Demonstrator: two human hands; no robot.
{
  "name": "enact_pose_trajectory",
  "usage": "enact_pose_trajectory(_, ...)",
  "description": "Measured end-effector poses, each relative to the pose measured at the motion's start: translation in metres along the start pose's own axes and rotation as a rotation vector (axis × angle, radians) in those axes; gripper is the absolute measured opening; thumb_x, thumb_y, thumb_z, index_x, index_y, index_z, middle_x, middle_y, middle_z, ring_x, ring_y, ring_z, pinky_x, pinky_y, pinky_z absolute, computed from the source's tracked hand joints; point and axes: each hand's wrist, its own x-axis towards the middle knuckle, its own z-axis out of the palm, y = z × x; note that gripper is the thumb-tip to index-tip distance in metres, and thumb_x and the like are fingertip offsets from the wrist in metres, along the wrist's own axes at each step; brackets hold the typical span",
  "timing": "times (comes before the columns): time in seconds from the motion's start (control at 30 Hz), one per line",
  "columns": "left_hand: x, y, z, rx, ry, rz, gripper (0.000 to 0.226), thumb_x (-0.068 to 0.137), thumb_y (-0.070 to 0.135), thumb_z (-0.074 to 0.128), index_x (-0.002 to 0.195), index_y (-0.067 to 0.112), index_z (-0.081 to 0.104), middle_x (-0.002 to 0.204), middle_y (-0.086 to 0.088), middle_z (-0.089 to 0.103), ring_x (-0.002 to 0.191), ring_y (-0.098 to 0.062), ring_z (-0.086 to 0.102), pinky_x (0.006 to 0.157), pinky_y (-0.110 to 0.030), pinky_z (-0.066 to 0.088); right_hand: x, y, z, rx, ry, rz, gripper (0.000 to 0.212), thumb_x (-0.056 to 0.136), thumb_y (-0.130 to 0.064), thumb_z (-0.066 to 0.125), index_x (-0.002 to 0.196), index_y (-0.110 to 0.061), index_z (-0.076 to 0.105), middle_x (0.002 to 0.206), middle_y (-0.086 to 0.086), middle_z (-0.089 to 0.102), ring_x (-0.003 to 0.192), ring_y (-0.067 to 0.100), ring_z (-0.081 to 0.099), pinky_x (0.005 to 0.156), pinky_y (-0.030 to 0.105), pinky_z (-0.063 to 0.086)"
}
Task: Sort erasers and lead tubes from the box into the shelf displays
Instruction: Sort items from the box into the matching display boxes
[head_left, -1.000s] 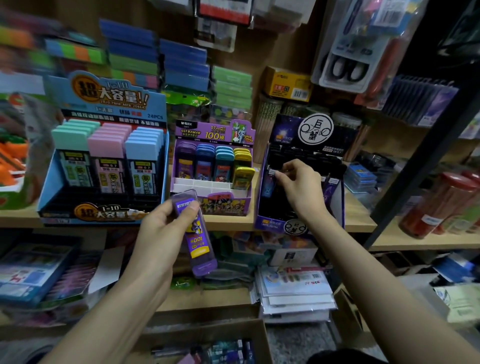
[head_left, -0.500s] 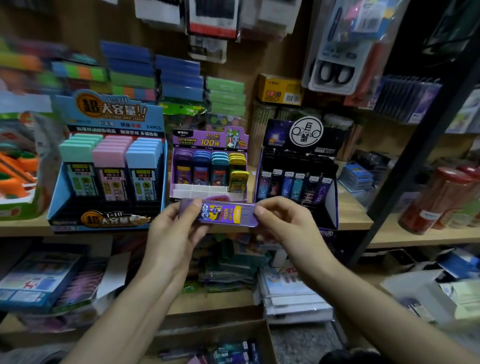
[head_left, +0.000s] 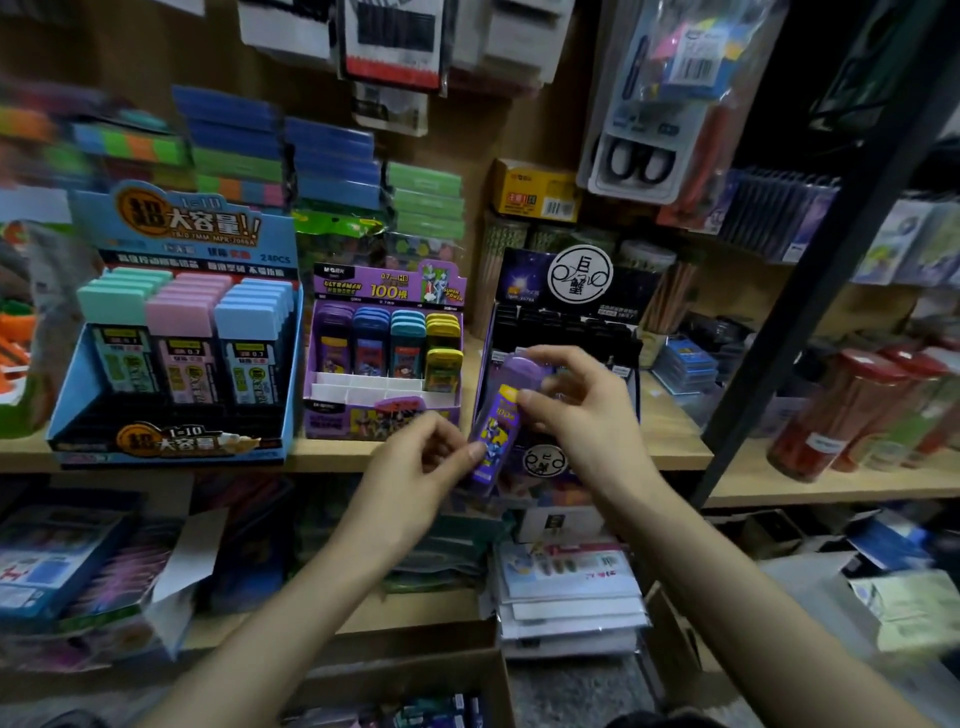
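Three displays are sitting side by side on the wooden shelf (head_left: 332, 460): the blue display (head_left: 171, 447) at centre left, the purple display (head_left: 384, 418) mid-frame, and the black display (head_left: 566, 325) just right of it. Both hands are holding one purple lead tube (head_left: 497, 415), tilted in the air in front of the black display. The right hand (head_left: 582, 421) is pinching its upper half, fingers (head_left: 543, 358) curling over the cap. The left hand (head_left: 415, 478) is nipping the lower end, fingers (head_left: 475, 451) pressing on its edge. Such light fingertip holds are risking a slip, dropping the tube into the clutter below. Hovering nearest the black display, the tube is also risking landing there instead of in the purple column (head_left: 332, 343). A careless reach could be toppling the lone yellow tube (head_left: 442, 369).
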Motion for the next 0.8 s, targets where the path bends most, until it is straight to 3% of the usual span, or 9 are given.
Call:
enact_pose_trajectory(0.07,0.012,-0.001,-0.007,0.228,0.03,0.117,0.009,0.085,0.024,0.065,0.086,0.018,0.059,0.086,0.004,0.06,0.083,-0.011,0.057,0.069,-0.022,0.045,0.01,-0.002,-0.009,-0.071,0.05,-0.05,0.03,0.082,0.001,0.065,0.095,-0.025,0.058,0.08,0.003,0.062,0.073,0.011,0.059,0.069,0.028,0.05)
enact_pose_trajectory(0.13,0.023,-0.006,-0.016,0.502,0.078,0.192,0.023,0.085,0.027,0.065,0.104,0.016,0.058,0.103,0.003,0.054,0.1,-0.014,0.052,0.085,-0.03,0.043,0.022,-0.002,-0.02,-0.095,0.156,-0.12,0.026,0.083,0.0,0.065,0.095,-0.022,0.056,0.083,-0.002,0.064,0.073,0.002,0.06,0.067,0.017,0.05)
enact_pose_trajectory(0.2,0.029,-0.014,-0.026,0.699,0.095,0.18,0.04,0.086,0.032,0.063,0.121,0.016,0.051,0.116,0.0,0.049,0.112,-0.017,0.045,0.094,-0.032,0.037,0.034,0.003,-0.028,-0.176,0.256,-0.187,0.02,0.083,-0.005,0.067,0.096,-0.016,0.057,0.088,-0.003,0.064,0.077,0.001,0.061,0.071,0.014,0.05)
enact_pose_trajectory(0.27,0.03,-0.023,-0.032,0.816,0.075,0.162,0.043,0.087,0.033,0.062,0.125,0.018,0.048,0.119,-0.001,0.049,0.114,-0.02,0.045,0.096,-0.033,0.034,0.045,0.01,-0.031,-0.273,0.294,-0.221,0.018,0.084,-0.01,0.068,0.097,-0.016,0.058,0.089,-0.005,0.063,0.081,0.006,0.061,0.075,0.016,0.051)
enact_pose_trajectory(0.4,0.026,-0.032,-0.033,0.882,0.046,0.17,0.044,0.087,0.032,0.06,0.127,0.02,0.045,0.119,0.0,0.049,0.111,-0.021,0.046,0.095,-0.032,0.033,0.057,0.025,-0.023,-0.314,0.256,-0.233,0.019,0.083,-0.005,0.068,0.094,-0.017,0.058,0.083,-0.011,0.06,0.079,0.009,0.061,0.076,0.02,0.051)
enact_pose_trajectory(0.5,0.027,-0.03,-0.032,0.847,0.049,0.156,0.044,0.088,0.031,0.059,0.128,0.02,0.045,0.121,0.0,0.048,0.114,-0.021,0.044,0.097,-0.032,0.032,0.06,0.024,-0.016,-0.325,0.221,-0.247,0.019,0.083,-0.004,0.068,0.096,-0.015,0.06,0.081,-0.014,0.06,0.075,0.002,0.059,0.075,0.021,0.051)
enact_pose_trajectory(0.67,0.025,-0.024,-0.047,0.855,0.035,0.167,0.043,0.089,0.03,0.059,0.129,0.019,0.047,0.124,-0.001,0.049,0.116,-0.021,0.046,0.098,-0.034,0.034,0.053,-0.006,0.003,-0.271,0.116,-0.367,0.024,0.082,-0.006,0.067,0.093,-0.026,0.059,0.079,-0.015,0.06,0.073,-0.004,0.057,0.069,0.013,0.047)
enact_pose_trajectory(0.8,0.021,-0.028,-0.078,0.929,0.052,0.131,0.045,0.088,0.026,0.06,0.13,0.013,0.049,0.129,-0.006,0.051,0.121,-0.025,0.046,0.101,-0.038,0.034,0.051,-0.023,0.032,-0.22,0.022,-0.386,0.02,0.082,-0.008,0.068,0.098,-0.018,0.061,0.083,-0.012,0.062,0.075,0.001,0.059,0.07,0.016,0.048)
